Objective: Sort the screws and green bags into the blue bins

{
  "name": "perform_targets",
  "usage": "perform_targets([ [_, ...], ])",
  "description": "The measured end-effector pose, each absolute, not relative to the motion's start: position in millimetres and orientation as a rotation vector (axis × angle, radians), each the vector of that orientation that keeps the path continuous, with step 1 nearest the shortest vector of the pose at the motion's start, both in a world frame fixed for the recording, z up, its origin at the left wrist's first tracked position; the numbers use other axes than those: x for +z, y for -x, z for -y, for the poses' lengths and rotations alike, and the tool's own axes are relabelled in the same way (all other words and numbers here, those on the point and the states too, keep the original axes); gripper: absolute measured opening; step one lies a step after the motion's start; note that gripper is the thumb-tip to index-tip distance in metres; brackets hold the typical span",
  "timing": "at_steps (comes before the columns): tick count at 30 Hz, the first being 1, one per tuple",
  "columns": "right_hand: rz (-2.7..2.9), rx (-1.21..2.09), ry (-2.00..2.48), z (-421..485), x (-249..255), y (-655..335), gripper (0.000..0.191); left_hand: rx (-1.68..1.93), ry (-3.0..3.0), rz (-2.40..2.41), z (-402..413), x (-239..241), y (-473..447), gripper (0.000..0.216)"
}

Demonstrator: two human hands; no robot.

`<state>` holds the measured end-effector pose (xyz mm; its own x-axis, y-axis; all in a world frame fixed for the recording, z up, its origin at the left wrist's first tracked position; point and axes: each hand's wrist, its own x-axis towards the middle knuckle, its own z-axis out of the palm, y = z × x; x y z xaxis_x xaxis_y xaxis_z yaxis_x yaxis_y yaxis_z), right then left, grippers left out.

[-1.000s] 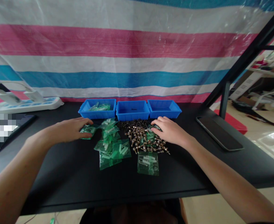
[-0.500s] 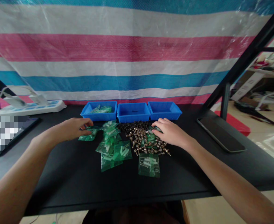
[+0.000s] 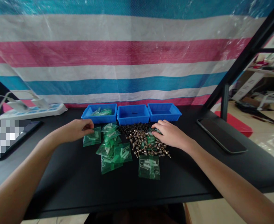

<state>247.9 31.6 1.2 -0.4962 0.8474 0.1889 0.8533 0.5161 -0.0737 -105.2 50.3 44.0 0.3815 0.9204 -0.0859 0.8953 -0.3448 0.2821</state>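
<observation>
My left hand (image 3: pixel 79 130) is closed, its thumb and curled fingertips at the top of a small green plastic bag (image 3: pixel 91 140) with pale pieces inside. Just right of it lies a heap of similar green bags (image 3: pixel 109 146). My right hand (image 3: pixel 167 132) has its thumb and fingers around the edge of another green bag (image 3: pixel 152 140), which rests among brass-coloured metal screws (image 3: pixel 139 141). Behind these spreads a pile of thin black screws (image 3: pixel 133 128). One more green bag (image 3: pixel 149 168) lies flat nearer the front.
Three blue bins stand in a row at the back: the left bin (image 3: pixel 86 118) contains green bags, then come the middle bin (image 3: pixel 133 119) and right bin (image 3: pixel 164 117). A phone (image 3: pixel 220 136) lies at right, a power strip (image 3: pixel 55 110) at far left.
My left fingers have drawn closer together, and the bag under them lies flatter and slightly farther right. My right hand has hardly moved. The view has tilted up slightly.
</observation>
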Motion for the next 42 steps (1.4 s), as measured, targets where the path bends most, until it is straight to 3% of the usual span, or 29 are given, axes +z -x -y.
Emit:
perform_targets([
  [10, 2.100, 0.214, 1.214, -3, 27, -203, 0.025, 1.096, -1.839, -1.225, -6, 54, 48, 0.012],
  [13, 2.056, 0.555, 0.996, 12, 37, -178, 0.021, 1.055, -1.685, -1.095, 5, 40, 25, 0.017],
  [17, 1.801, 1.335, 0.833, 19, 38, -159, 0.016, 1.039, -1.595, -1.059, 8, 28, 16, 0.017],
  [19, 1.640, 1.471, 0.820, 19, 34, -156, 0.018, 1.039, -1.590, -1.070, 7, 25, 16, 0.017],
  [30, 1.714, 1.070, 1.050, 25, 8, -158, 0.010, 0.920, -1.618, -1.019, 12, 16, 9, 0.013],
  [42, 1.571, 1.234, 1.041, 27, 6, -157, 0.013, 0.960, -1.900, -0.935, 14, 7, 11, 0.016],
])
